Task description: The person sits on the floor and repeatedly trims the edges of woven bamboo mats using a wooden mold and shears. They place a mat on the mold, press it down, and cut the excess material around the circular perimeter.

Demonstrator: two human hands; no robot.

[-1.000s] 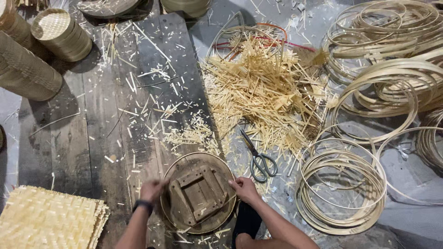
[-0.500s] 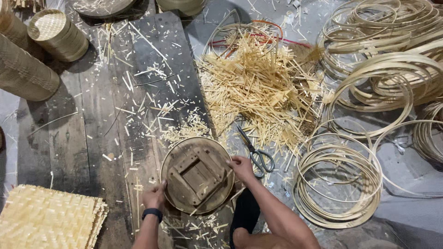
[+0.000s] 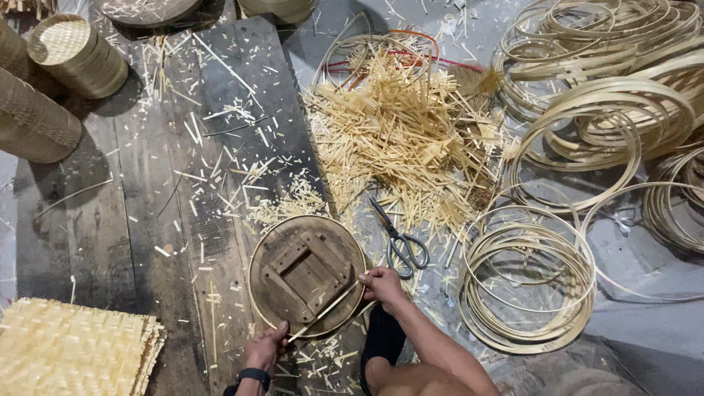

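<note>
Head view: looking straight down at a person sitting on the floor, working over dark wooden planks point(image 3: 147, 220) littered with pale chips.
Round form: a dark round wooden form point(image 3: 306, 275) with a square block frame on its face is lying flat at the lower middle of the frame, just ahead of both hands.
Strip: a thin pale bamboo strip point(image 3: 325, 312) is lying across the lower right part of the form, its long axis running from lower left to upper right, one end at each hand.
Left hand: the left hand point(image 3: 265, 349) is sitting at the lower edge of the form with fingers curled shut, pinching the strip's lower end.
Right hand: the right hand point(image 3: 381, 284) is resting at the form's right rim, fingers closed on the strip's upper end; how tightly cannot be told.
Key relation: the strip is spanning between the two hands, so neither is nearer; the form's rim is touching both.
Scissors: scissors point(image 3: 400, 238) are lying just above the right hand, blades pointing to the upper left.
Around: a heap of cut bamboo sticks point(image 3: 403, 132) is filling the upper middle, coiled bamboo hoops point(image 3: 528, 282) are lying at the right, a stack of woven mats point(image 3: 73, 348) at the lower left, and woven baskets point(image 3: 73, 55) at the upper left.
</note>
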